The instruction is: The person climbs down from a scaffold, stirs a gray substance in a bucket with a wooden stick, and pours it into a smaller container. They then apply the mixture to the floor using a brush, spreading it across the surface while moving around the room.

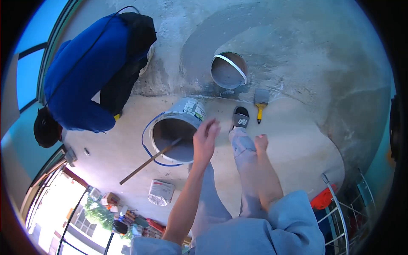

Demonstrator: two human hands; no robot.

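Holding, left hand: nothing that shows; your fingers are extended and slightly apart, over the right side of the large bucket's mouth. Cannot tell whether they touch the rim.
Right hand: fingers curled in together near your right leg; no object visible in them.
Large bucket: just beside your left fingers, mostly to their left, mouth toward you.
Grey mix: inside that bucket, left of your left fingers; consistency too dim to judge.
Stick: left of your left fingers, one end in the bucket, free end slanting back over the rim.
Stick handling (judgement): grip it with both hands, keep the working end below the surface, and sweep slowly along wall and bottom to limit splashing.
Bucket footing (judgement): brace it with a leg; a hard push on the stick could tip it.
Small bucket: ahead of both hands' fingers, white handle across its mouth.
Brush: ahead of your right fingers, flat on the floor, yellow handle toward you.
Co-worker: well left of your left fingers, bent over; mind the stick's swing.
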